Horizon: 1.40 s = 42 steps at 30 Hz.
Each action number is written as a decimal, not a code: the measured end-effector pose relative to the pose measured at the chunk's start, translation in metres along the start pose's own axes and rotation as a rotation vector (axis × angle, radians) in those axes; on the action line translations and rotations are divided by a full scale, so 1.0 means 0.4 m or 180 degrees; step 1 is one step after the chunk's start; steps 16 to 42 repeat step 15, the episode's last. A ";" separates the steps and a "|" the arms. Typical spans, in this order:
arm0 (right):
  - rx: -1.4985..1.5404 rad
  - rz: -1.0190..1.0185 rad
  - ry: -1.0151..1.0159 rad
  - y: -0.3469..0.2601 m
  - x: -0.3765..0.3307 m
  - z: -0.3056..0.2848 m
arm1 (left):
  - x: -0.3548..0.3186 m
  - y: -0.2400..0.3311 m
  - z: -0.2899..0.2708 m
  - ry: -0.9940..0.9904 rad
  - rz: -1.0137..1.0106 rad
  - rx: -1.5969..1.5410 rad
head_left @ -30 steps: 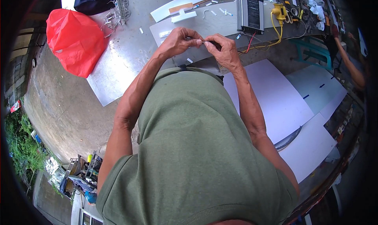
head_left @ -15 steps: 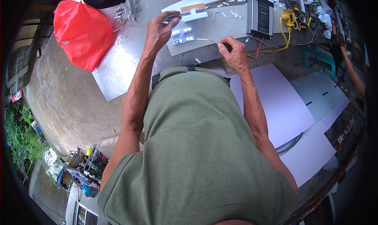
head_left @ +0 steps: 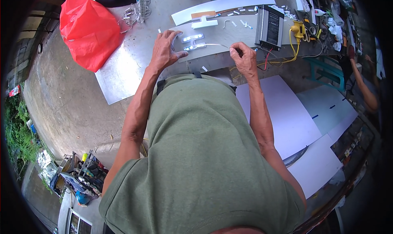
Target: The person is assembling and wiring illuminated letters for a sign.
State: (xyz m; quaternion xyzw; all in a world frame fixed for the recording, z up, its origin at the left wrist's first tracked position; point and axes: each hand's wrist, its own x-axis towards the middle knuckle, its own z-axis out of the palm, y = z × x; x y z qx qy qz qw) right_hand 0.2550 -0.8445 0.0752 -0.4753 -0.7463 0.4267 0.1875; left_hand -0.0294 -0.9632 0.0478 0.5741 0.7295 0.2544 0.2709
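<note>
Grey metal tabletop [head_left: 123, 76]; on it, a thin pale strip [head_left: 206, 46] with small white modules. Left hand [head_left: 166, 52] spread flat, grip open, beside one end. Right hand [head_left: 244, 58] grip pinched shut on the other end.

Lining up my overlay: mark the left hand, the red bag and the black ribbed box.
left hand [head_left: 163, 50], head view, back of the hand
red bag [head_left: 88, 31], head view, middle of its bulge
black ribbed box [head_left: 270, 27], head view, top face

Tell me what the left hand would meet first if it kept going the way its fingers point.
Probably the small white lit modules just beyond the left hand on the grey metal sheet; depth is unclear.
</note>
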 end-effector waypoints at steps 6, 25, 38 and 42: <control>0.0022 -0.0073 0.0022 0.001 0.011 0.003 | 0.013 0.042 0.015 -0.0072 0.0079 0.0831; 0.0043 0.0222 -0.0150 0.015 0.026 0.003 | 0.028 0.020 0.035 -0.0130 0.0112 0.0949; 0.0043 0.0222 -0.0150 0.015 0.026 0.003 | 0.028 0.020 0.035 -0.0130 0.0112 0.0949; 0.0043 0.0222 -0.0150 0.015 0.026 0.003 | 0.028 0.020 0.035 -0.0130 0.0112 0.0949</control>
